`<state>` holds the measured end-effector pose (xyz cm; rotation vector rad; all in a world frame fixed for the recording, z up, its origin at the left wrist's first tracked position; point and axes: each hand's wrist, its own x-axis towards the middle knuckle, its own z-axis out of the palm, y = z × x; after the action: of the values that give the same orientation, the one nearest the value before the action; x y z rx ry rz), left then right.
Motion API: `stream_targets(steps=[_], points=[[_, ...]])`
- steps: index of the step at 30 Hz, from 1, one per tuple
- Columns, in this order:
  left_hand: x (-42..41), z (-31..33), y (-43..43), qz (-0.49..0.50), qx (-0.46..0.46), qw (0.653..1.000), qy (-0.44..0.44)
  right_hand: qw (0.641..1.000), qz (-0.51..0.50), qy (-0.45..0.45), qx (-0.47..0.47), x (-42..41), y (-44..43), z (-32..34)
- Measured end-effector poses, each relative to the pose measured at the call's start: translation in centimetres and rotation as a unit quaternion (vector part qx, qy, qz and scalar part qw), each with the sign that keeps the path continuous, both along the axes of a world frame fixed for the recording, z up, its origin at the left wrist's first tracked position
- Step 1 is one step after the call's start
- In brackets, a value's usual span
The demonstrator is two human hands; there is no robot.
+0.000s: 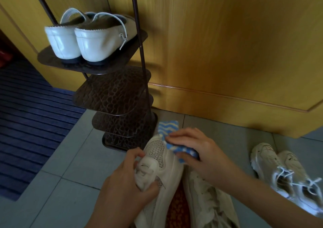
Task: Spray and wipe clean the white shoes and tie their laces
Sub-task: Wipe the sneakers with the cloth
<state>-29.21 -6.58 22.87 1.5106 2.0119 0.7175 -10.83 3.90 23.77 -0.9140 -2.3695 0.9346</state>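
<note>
**On the Floor, a White Shoe Held and Wiped**

Low in the view, on the tiled floor (73, 157), a white shoe (162, 159) is gripped by the left hand (125, 180), whose fingers are curled round its tongue and laces. A blue-and-white cloth (168, 129) is held against the shoe's toe side by the right hand (197, 149), fingers laid over it and thumb beneath. A second shoe (208, 201) lies just beside the first, to its right, and a reddish mat (176, 208) is seen between them. Well to the right, a laced pair of sneakers (283, 175) is set on the tiles. Behind the shoe, a dark rack (113, 94) is stood against a wooden cabinet (227, 44); white pumps (83, 42) are kept on its top shelf. A blue rug (26, 114) is spread at the left.
</note>
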Motion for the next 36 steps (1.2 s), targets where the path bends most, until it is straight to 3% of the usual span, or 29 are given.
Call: stream_targets(steps=[6,9,12,15,18,24,29,34,36], points=[[-0.6,-0.1,-0.6,0.043,0.018,0.998,-0.029,0.993,0.005,0.066,-0.103,1.1,-0.5,2.1],[-0.3,-0.3,-0.7,0.025,0.013,0.999,-0.017,0.991,-0.005,0.093,-0.097,-1.3,3.0,4.7],[0.2,-0.2,-0.3,0.008,-0.001,1.000,0.020,0.990,0.098,-0.021,-0.095,-6.0,5.5,4.8],[0.2,0.4,0.1,0.010,-0.019,0.999,0.043,0.961,0.203,-0.179,-0.056,-8.9,5.9,3.4],[0.4,0.4,0.2,0.006,-0.030,0.999,0.040,0.952,0.207,-0.222,-0.031,-7.8,6.0,3.5],[0.6,-0.1,0.1,-0.002,-0.029,0.999,0.044,0.976,0.143,-0.160,-0.028,-1.7,3.7,2.5],[0.9,0.1,0.1,-0.011,-0.027,0.998,0.062,0.996,0.048,-0.059,0.048,-0.3,0.7,-0.7],[-0.1,-0.3,-0.3,0.034,-0.012,0.999,0.032,0.994,0.085,-0.049,0.055,0.0,-2.1,-2.2],[-0.2,-0.5,-0.4,0.033,-0.013,0.999,0.031,0.995,0.086,-0.039,-0.012,0.1,-2.1,-1.6]])
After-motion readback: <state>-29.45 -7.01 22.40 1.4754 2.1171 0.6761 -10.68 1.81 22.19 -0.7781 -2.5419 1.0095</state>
